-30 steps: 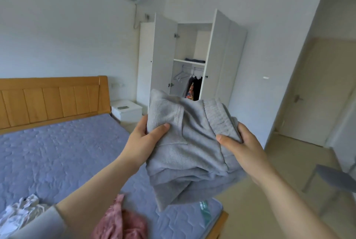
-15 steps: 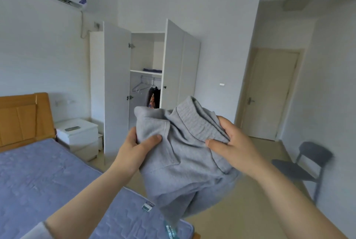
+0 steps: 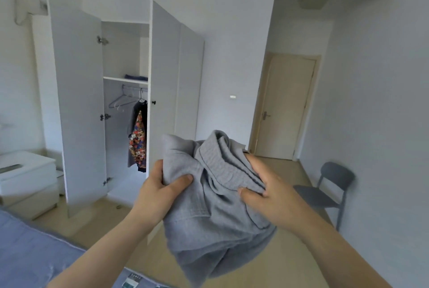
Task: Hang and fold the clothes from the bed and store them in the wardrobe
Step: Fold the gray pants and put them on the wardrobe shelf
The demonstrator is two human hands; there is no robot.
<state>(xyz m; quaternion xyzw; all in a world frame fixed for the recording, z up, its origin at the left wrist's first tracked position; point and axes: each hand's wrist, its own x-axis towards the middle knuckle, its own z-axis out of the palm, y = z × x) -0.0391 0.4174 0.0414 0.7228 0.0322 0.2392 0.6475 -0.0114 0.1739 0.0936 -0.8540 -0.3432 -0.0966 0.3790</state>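
Note:
A folded grey garment with a ribbed waistband is held in front of me at chest height. My left hand grips its left edge, thumb on top. My right hand clamps the right side over the waistband. The white wardrobe stands ahead to the left with both doors swung open. Inside, a shelf carries a folded blue item. Below it a rail holds empty hangers and a dark garment with a colourful print. The blue bed lies at the lower left.
A white nightstand sits left of the wardrobe. A grey chair stands against the right wall. A closed beige door is at the far end. The wooden floor runs between the bed and the wardrobe.
My view has swung right from the bed toward the wardrobe, which now looks closer. Both hands keep hold of the grey garment, with the right hand shifted further over the waistband.

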